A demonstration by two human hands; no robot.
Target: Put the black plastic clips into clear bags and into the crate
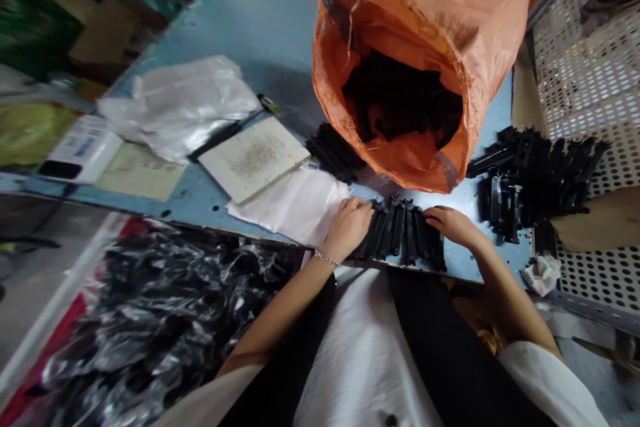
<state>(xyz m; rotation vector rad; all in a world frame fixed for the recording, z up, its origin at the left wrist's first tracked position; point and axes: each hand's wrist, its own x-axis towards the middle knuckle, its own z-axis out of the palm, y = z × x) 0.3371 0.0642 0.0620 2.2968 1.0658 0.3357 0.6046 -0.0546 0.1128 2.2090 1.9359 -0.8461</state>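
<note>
A row of long, narrow black plastic parts point(399, 230) lies side by side at the table's front edge, several of them. At the left end of that row my left hand point(350, 225), with a bracelet on its wrist, is closed with its fingers curled on the outermost parts. My right hand point(453, 224) is closed at the opposite end, its fingers together against the parts there. Just behind the row gapes a big orange woven sack point(390, 170), lying on its side with more dark parts inside. The undersides of both hands' fingers are hidden.
More black parts point(540, 173) are heaped at the right, beside a perforated grey crate point(585, 93). Left of my hands are white plastic bags point(195, 100), a flat board point(255, 157) and a white box point(83, 147). Plastic-wrapped black items point(170, 320) fill the space below the table.
</note>
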